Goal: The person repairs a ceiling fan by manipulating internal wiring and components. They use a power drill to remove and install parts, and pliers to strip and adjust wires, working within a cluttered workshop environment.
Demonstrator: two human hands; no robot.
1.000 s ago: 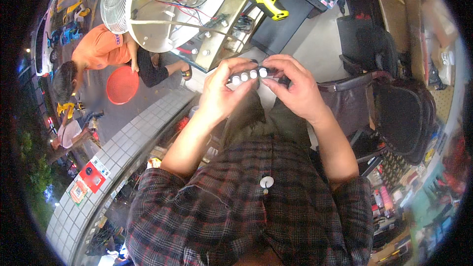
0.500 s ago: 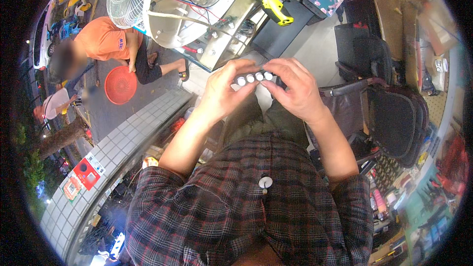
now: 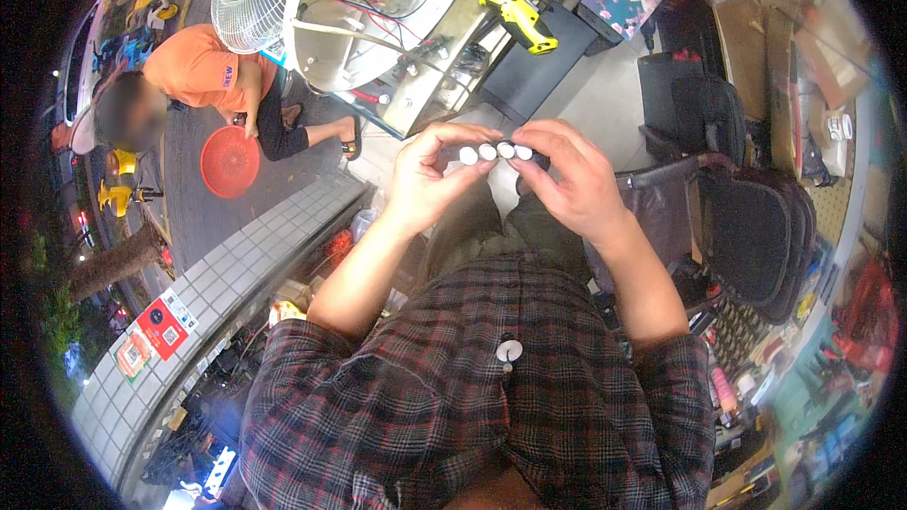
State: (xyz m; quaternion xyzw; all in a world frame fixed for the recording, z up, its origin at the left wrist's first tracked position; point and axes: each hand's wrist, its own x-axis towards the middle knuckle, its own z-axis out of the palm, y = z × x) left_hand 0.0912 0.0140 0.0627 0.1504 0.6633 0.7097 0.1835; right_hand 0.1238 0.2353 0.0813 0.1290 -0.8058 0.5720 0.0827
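Note:
Between both hands, in front of my body, is a small dark part with a row of several white round ends [image 3: 487, 150]. My left hand [image 3: 422, 175] is closed on its left end, thumb below and fingers above. My right hand [image 3: 573, 175] pinches the right end in the same way, and the two thumbs come close together at the middle. The fingers hide most of the dark body, so its exact kind cannot be made out. Beyond my hands lies a large white round housing [image 3: 326, 52] with loose red and black wires.
A yellow handheld tool [image 3: 518, 14] lies on a black surface [image 3: 539, 66] ahead. At left, a person in an orange shirt [image 3: 203, 66] sits by a red basket [image 3: 230, 162]. A dark chair [image 3: 756, 227] stands at right. A tiled ledge [image 3: 227, 264] runs along the left.
The row of white ends has shifted slightly to the right and is turned a little, still held in both hands. The seated person's head has moved slightly.

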